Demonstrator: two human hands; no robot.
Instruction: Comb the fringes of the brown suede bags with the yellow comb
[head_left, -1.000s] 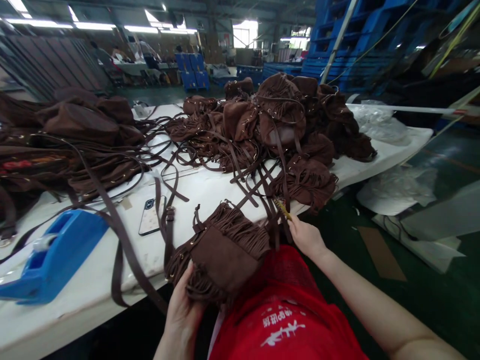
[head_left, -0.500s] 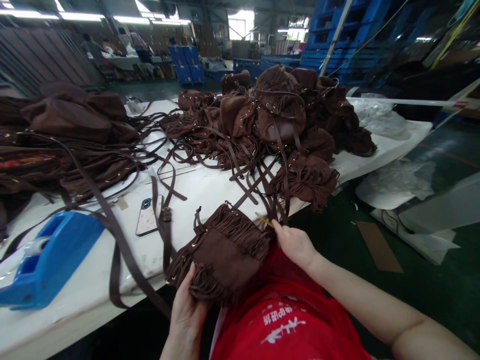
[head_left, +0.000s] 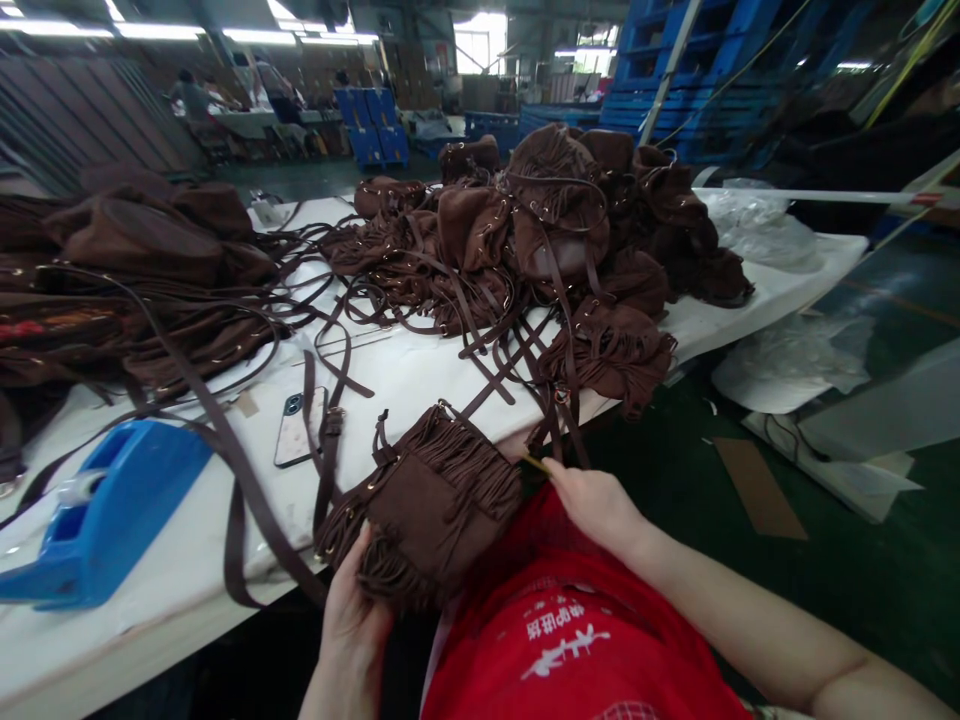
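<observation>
A dark brown fringed bag (head_left: 424,505) lies tilted at the table's front edge, against the red apron (head_left: 555,610). My left hand (head_left: 356,590) grips its lower left end, thumb on top and fingers underneath, out of sight. Off the bag's right side, my right hand (head_left: 596,500) is closed in a pinch on a thin yellowish stick-like tool (head_left: 536,463); its exact kind is too small to tell. The tool's tip points left toward the bag, apart from it. Straps (head_left: 566,425) hang over the table edge just beyond my right hand.
A heap of brown fringed bags (head_left: 480,235) covers the back of the white table (head_left: 420,365); another pile (head_left: 142,250) is at left. A phone (head_left: 294,430) and a blue tape dispenser (head_left: 112,510) lie nearer. Clear plastic (head_left: 765,230) sits at the right end.
My left hand and the bag have shifted slightly left. My right hand has moved a little right and down with the tool, widening the gap to the bag.
</observation>
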